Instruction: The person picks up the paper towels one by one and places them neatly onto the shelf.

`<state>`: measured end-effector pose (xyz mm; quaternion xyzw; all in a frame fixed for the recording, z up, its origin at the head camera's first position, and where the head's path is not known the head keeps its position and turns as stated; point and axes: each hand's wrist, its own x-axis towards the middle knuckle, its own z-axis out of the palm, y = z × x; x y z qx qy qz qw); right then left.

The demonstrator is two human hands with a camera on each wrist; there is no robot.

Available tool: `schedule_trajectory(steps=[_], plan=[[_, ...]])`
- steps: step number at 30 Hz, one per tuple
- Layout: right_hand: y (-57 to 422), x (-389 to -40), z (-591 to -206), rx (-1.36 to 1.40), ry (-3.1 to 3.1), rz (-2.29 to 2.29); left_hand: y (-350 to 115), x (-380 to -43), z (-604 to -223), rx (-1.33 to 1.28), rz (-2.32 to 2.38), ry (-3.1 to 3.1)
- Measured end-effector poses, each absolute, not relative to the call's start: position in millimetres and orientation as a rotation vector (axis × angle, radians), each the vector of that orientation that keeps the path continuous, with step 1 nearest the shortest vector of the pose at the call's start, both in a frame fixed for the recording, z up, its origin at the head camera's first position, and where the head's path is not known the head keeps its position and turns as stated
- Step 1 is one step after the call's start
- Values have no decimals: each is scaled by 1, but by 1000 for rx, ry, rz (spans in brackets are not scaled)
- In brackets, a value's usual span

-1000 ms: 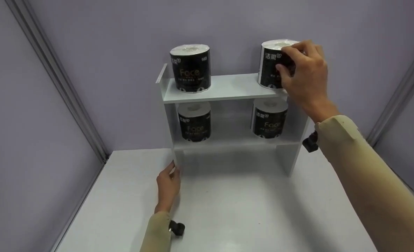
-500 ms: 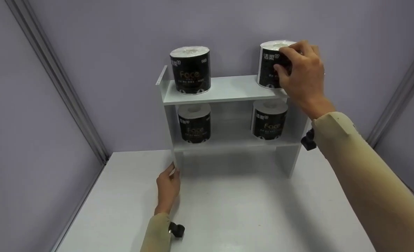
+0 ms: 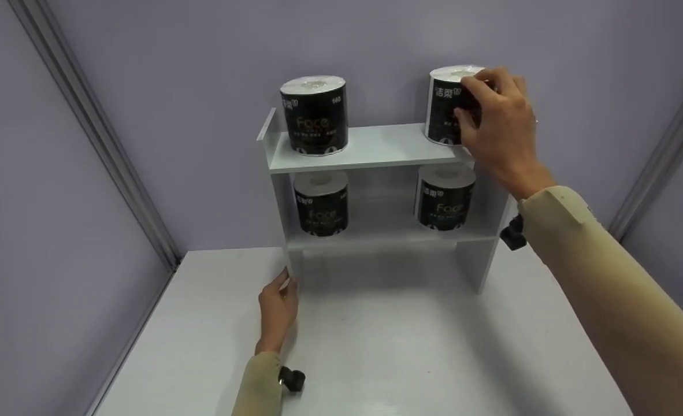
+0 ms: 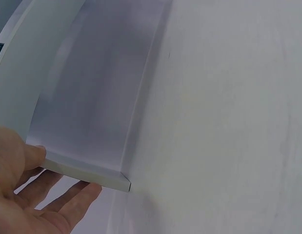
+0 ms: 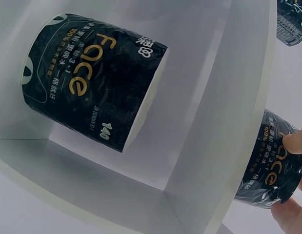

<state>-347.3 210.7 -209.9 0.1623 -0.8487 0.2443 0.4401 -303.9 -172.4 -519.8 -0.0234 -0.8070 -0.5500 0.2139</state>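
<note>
A white two-tier shelf (image 3: 385,141) stands against the back wall. On its top board, at the right end, my right hand (image 3: 503,124) grips a black-wrapped toilet paper roll (image 3: 444,112), thumb on the front and fingers at the upper rim. The right wrist view shows fingertips on that roll's printed wrapper. Down at the left, my left hand (image 3: 278,309) holds the lower front edge of the shelf's side panel (image 4: 77,173), thumb on one face and fingers on the other. A matching roll (image 3: 315,121) stands upright at the top board's left end.
Two more rolls stand on the lower board, a left roll (image 3: 322,211) and a right roll (image 3: 444,205). The shelf rests on a white table (image 3: 388,346). A raised side lip (image 3: 267,124) edges the top board at left. Grey walls enclose the sides and back.
The right hand and its toilet paper roll have shifted very slightly left along the top board. The left hand keeps its hold on the side panel, and the other rolls stay put.
</note>
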Motion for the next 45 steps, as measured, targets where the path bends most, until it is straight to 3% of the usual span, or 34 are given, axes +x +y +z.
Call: schedule_trajectory(steps=[45], plan=[[229,-315,-229,452,-2020,519,-174,-304,-514,-33,-1543,-2264]])
